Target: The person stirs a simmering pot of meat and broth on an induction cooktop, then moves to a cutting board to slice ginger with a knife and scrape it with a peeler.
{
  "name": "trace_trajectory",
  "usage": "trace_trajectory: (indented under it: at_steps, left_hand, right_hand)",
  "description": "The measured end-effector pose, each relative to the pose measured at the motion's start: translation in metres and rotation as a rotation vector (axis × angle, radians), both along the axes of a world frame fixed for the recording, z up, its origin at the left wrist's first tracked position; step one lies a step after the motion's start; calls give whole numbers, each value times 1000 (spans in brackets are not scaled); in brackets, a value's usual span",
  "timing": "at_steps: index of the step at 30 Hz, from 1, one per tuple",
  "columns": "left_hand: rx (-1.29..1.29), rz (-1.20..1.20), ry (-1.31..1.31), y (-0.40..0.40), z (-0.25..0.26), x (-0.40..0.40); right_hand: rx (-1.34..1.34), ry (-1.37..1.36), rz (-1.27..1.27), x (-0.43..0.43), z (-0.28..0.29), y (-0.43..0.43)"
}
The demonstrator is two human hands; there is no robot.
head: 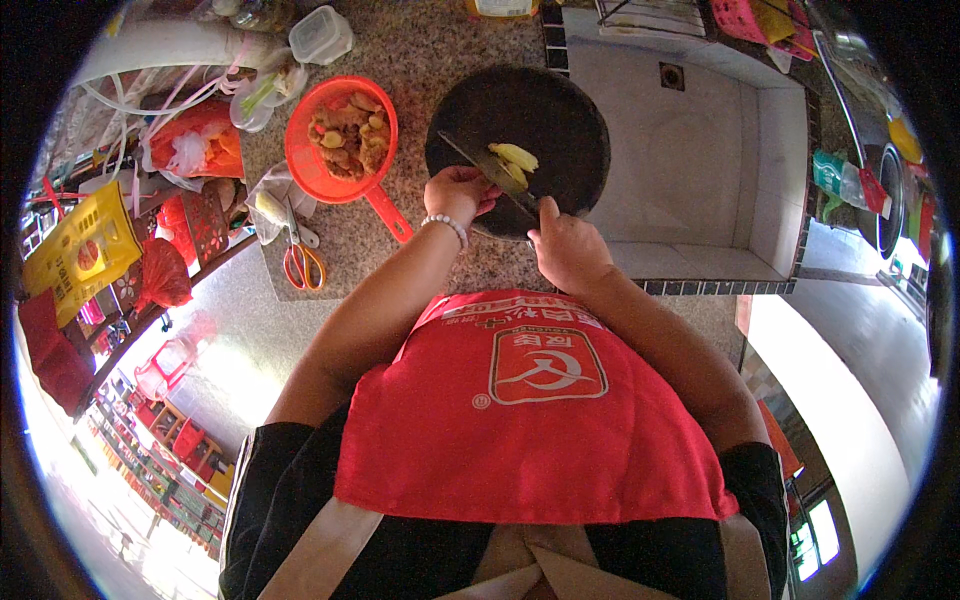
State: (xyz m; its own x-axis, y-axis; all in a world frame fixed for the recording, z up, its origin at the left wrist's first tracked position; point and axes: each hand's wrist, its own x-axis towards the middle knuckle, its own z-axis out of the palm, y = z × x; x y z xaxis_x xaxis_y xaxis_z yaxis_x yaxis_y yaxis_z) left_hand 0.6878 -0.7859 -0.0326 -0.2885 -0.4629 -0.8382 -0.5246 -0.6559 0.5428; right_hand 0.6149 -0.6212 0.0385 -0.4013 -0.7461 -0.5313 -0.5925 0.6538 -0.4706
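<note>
A round black cutting board [559, 112] lies on the granite counter in front of me. My right hand [570, 240] is closed around the handle of a kitchen knife [472, 154], whose blade reaches up and left across the board. Pale yellow pieces of food [514, 157] lie on the board at the blade's far side. My left hand [459, 193], with a beaded bracelet at the wrist, is by the near side of the blade, its fingers bent; whether they hold a piece is hidden.
Left of the board stands a red plastic strainer [300, 161] with chunks of food. Orange-handled scissors [304, 262] lie beside a clear plastic bag [281, 187]. A clear plastic container [321, 35] is farther back. On the right is a tiled sink [675, 165] with a dark-tiled edge.
</note>
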Motion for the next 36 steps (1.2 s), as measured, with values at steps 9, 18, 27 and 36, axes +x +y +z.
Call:
trace_trajectory:
  at_steps: [9,18,27,36]
  left_hand:
    - [37,27,79,-1,2,4]
    - [29,20,66,0,0,4]
    - [14,14,25,1,6,0]
    - [-2,-22,38,-1,0,1]
  right_hand:
    - [-193,24,47,-11,-33,6]
    - [-49,-30,-12,-10,20,12]
    - [-66,-74,-32,-13,16,14]
    - [-32,-120,-44,-14,11,14]
